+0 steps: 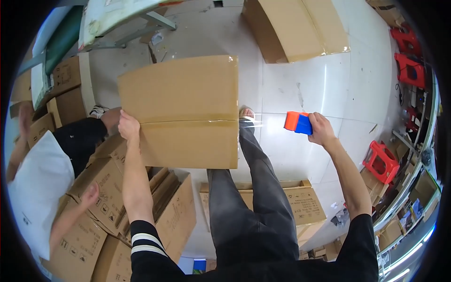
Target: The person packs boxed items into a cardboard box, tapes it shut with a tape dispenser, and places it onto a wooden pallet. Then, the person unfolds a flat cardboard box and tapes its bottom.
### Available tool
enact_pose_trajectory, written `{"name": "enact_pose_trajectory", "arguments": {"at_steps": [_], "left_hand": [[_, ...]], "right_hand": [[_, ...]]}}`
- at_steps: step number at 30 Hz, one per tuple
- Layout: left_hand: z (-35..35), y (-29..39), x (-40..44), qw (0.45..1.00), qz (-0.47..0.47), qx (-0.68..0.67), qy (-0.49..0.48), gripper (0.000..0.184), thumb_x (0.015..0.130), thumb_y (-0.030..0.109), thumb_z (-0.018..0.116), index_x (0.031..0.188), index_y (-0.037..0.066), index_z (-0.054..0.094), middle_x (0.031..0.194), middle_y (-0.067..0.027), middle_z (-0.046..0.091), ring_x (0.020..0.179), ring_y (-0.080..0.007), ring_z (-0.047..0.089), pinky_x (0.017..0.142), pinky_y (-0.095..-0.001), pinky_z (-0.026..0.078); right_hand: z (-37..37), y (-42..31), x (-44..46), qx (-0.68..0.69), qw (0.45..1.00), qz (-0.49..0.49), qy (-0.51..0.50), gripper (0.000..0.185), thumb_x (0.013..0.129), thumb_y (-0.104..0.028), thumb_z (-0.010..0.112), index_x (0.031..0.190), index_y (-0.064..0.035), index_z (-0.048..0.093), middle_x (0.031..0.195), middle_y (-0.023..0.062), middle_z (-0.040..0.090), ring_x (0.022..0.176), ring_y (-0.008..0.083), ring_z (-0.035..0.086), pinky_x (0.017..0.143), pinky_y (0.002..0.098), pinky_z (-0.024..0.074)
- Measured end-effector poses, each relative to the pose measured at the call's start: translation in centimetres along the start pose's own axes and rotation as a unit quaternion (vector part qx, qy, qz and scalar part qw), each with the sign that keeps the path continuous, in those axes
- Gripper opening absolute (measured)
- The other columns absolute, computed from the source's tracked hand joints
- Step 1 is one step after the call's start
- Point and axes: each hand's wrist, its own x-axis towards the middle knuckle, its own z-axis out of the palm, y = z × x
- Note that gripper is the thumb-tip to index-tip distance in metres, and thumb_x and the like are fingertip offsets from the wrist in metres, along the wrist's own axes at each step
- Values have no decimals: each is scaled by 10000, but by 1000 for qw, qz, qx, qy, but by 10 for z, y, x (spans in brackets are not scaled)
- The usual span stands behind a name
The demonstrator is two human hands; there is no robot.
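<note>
My left hand [128, 126] grips the left edge of a large brown cardboard box [188, 94], its fingers closed on the edge near the middle seam. Clear tape shows at the box's right edge, with a loose end sticking out beside the seam. Off to the right, apart from the box, my right hand [322, 129] is wrapped round an orange and blue tape dispenser [298, 122], whose orange end points left.
Another cardboard box [300, 28] stands on the floor at the top. A person [42, 178] is at the left beside stacked cartons [80, 244]. Red stools [381, 162] and shelves line the right. A carton [305, 205] lies behind my legs; a table [117, 21] is upper left.
</note>
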Motion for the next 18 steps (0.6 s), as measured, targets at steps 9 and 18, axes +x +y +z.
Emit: {"name": "enact_pose_trajectory", "arguments": {"at_steps": [9,18], "left_hand": [[-6,45,-63,943,259,-5,211,517,978,286,458,1345,-77,430,1389,-285,442,1308,-457,384,1106,-527,277],[-44,196,-335,641,728,220,-100,555,933,250,454,1372,-89,446,1459,-227,417,1407,-383,310,1196,-469,139]], "right_hand": [[61,-70,84,-192,965,122,-128,335,676,-99,732,961,-58,561,870,106,630,789,231,652,684,343,506],[88,-109,116,-259,952,101,-130,167,838,-174,592,960,-61,610,821,84,634,742,214,641,613,351,470]]}}
